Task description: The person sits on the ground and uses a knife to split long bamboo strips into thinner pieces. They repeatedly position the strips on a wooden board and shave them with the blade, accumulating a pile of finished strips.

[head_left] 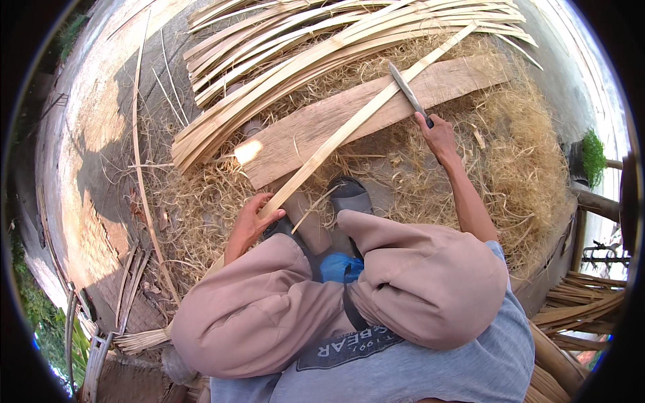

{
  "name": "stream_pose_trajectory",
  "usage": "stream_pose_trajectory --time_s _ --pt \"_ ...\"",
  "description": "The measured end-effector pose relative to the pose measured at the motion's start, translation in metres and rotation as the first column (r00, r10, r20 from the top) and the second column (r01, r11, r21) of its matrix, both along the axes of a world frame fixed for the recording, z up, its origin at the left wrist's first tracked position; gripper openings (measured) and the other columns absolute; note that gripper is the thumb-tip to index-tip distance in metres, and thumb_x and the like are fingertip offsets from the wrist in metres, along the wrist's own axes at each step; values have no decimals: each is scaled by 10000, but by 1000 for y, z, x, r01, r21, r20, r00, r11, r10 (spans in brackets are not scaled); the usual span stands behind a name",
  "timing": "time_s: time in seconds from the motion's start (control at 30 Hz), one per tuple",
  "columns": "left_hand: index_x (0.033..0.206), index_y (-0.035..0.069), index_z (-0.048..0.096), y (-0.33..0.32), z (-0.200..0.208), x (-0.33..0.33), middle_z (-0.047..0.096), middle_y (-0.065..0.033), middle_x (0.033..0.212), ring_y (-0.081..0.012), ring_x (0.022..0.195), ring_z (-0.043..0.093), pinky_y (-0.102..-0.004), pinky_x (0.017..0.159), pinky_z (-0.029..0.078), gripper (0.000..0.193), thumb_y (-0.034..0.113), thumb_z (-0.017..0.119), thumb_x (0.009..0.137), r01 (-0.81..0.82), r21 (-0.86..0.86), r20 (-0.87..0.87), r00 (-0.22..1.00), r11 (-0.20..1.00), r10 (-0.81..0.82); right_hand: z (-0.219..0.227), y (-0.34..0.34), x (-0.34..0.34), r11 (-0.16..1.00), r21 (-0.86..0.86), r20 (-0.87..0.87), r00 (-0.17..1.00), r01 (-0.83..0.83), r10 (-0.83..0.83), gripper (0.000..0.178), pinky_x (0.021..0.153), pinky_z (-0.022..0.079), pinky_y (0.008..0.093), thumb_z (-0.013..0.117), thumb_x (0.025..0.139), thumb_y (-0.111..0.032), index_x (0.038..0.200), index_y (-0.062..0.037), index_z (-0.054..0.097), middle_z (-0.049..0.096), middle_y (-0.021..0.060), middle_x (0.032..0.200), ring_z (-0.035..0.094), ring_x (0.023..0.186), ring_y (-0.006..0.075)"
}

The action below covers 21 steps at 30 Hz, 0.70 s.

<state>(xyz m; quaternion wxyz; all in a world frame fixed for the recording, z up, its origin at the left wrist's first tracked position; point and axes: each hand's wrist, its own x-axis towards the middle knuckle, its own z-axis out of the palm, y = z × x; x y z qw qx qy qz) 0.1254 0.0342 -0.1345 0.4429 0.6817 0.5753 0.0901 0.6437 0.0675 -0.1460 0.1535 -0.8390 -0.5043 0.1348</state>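
A long pale bamboo strip [334, 141] runs slantwise from near my left knee up to the far right, lying across a wide wooden plank [453, 84]. My left hand [255, 220] is closed around the strip near its lower end. In my right hand [438, 136] is the dark handle of a knife [406, 90]. Its blade points up and to the left and crosses the strip over the plank; whether the edge touches it I cannot tell.
A stack of split bamboo strips [269, 75] spreads beyond the plank. Curly shavings [510, 154] cover the ground around it. My sandalled foot [351, 196] rests below the plank. One thin strip [139, 134] lies at the left, and more strips [584, 302] are piled at the lower right.
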Motion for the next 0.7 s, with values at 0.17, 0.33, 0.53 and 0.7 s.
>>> stream_pose_trajectory --time_s 0.17,0.33,0.53,0.7 --pt "1333 129 697 -80 -21 -86 729 -99 921 -201 814 693 -331 763 540 466 267 806 901 -203 196 -84 971 960 222 -3 26 17 992 64 -114 989 106 -98 721 659 505 492 554 986 -615 688 39 605 626 249 640 676 667 389" --pt "1314 178 708 -33 20 7 608 -167 720 -289 669 630 -401 641 472 401 269 772 929 -40 293 -149 985 955 87 6 -30 -97 999 8 -444 895 -34 34 638 519 434 396 636 989 -542 695 24 609 529 109 545 529 533 193" --pt "1290 116 708 -11 13 14 697 -222 865 -378 766 662 -430 695 495 328 246 679 990 10 197 -23 1000 980 -5 -8 -78 -135 889 153 -183 872 -431 454 560 552 485 437 665 970 -529 769 -8 623 622 172 647 619 586 288" --pt "1296 66 697 -13 21 22 723 -243 921 -301 773 689 -388 725 512 321 223 639 1022 -1 149 -63 998 989 11 1 -55 -97 969 57 -284 927 -241 247 547 534 481 446 652 981 -523 773 -20 598 618 164 651 625 585 289"
